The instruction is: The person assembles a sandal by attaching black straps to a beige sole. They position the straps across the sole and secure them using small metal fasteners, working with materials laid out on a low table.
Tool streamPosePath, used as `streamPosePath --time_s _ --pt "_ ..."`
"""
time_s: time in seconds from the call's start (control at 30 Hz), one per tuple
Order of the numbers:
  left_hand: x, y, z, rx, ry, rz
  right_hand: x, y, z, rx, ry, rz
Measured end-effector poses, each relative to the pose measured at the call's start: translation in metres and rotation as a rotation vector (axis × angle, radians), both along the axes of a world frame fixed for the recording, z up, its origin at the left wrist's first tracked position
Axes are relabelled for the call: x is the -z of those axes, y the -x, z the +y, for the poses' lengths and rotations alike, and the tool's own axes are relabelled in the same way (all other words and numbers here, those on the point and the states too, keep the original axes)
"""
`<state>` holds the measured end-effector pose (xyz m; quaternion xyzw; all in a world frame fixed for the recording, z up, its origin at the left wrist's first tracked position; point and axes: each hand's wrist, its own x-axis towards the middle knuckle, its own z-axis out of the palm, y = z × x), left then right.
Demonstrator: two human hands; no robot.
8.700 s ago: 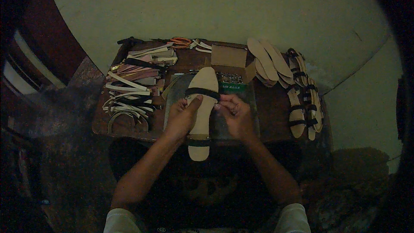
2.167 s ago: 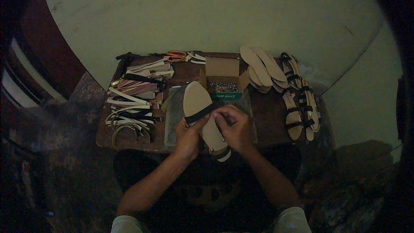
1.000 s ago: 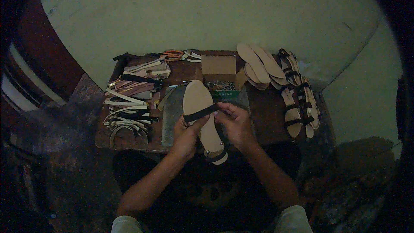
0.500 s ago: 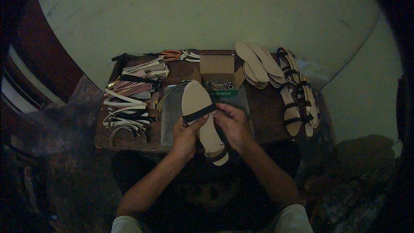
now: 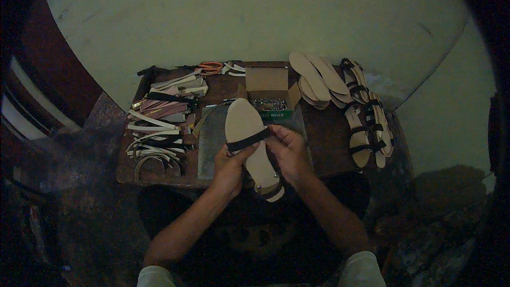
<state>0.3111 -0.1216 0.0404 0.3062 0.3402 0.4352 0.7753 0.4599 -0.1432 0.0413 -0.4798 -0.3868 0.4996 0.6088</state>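
While firm in both hands' (image 5: 228,169) (image 5: 289,154) fingers (image 5: 281,134), a sandal (image 5: 243,121), long axis aslant, broad end away and leftward.

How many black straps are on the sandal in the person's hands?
2 visible: the front strap across the sandal, between the left hand and right hand, and the rear strap near its lower end. The hands may hide others.

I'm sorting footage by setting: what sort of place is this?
Probably a small sandal workshop: loose strips, an open box of small metal pieces and black-strapped sandals share one table.
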Motion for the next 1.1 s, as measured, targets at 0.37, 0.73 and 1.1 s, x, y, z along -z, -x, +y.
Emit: streamPosePath --time_s 0.37,0.73,1.1 --pt "-0.036 0.038 0.024 0.150 -0.353 0.150 -0.018 -0.019 -0.001 -0.061 -0.174 -0.285" --pt "-0.046 0.033 0.007 0.010 -0.617 0.450 -0.033 -0.012 -0.009 -0.171 -0.226 -0.374" --pt "-0.044 0.032 0.006 -0.004 -0.584 0.446 -0.033 -0.007 -0.014 -0.133 -0.245 -0.463"
